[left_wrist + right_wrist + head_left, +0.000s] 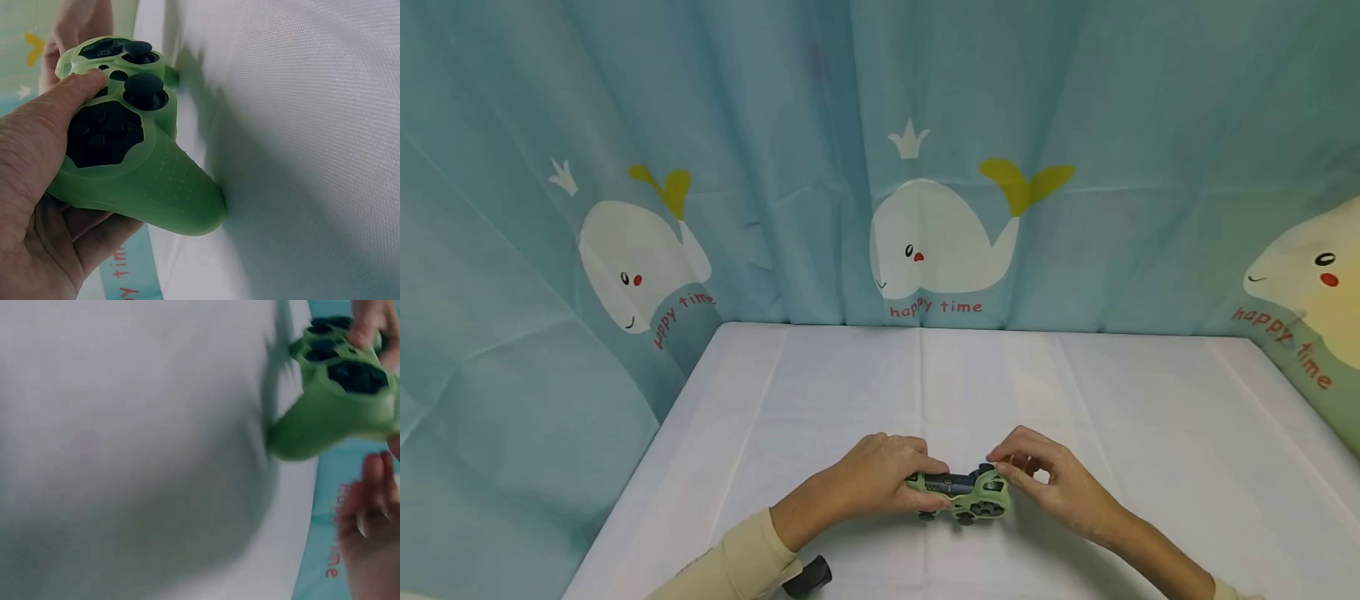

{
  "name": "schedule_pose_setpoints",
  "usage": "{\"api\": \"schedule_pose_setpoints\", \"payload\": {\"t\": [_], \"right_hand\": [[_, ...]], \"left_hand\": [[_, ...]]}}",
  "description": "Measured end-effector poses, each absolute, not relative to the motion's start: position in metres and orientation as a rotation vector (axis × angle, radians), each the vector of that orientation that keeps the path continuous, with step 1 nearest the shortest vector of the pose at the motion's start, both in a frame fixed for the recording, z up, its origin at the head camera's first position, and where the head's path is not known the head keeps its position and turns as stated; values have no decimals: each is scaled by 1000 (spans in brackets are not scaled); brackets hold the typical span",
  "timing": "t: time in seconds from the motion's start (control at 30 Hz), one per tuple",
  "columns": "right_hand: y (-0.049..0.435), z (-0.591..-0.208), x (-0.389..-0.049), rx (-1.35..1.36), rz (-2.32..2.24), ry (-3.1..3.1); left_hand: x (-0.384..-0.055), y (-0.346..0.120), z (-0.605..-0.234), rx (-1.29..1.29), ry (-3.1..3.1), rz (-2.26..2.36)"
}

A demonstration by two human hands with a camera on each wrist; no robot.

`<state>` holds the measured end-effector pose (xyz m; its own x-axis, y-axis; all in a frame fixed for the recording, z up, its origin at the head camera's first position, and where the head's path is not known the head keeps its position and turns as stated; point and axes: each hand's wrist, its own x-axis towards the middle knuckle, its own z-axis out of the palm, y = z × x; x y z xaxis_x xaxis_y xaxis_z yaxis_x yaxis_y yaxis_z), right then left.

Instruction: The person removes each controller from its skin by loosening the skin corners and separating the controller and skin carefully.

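Observation:
A game controller in a green silicone cover is held low over the white table, its black buttons and sticks facing up and toward me. My left hand grips it at the left side; in the left wrist view the thumb lies across the middle buttons and the other fingers go behind, partly hidden. At the controller's right end, my right hand pinches the upper corner between thumb and curled fingers. Dotted texture shows on the cover's handle. The right wrist view is blurred, with the right fingertips close to the controller's edge.
The white cloth-covered table reaches back to a blue curtain printed with white whales. Just below the left cuff is a black cylindrical object. Shadows of the hands and controller fall on the cloth.

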<state>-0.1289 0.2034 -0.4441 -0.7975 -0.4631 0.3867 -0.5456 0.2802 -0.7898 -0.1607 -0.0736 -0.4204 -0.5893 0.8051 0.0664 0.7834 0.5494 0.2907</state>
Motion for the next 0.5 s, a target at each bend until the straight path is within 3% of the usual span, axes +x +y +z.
{"api": "schedule_pose_setpoints", "payload": {"t": [0.23, 0.5], "right_hand": [[200, -441, -116, 1068, 1356, -2348], [193, -425, -109, 886, 1239, -2659]], "left_hand": [[-163, -73, -420, 1365, 2674, 449], [-163, -73, -419, 1327, 2685, 501]]}}
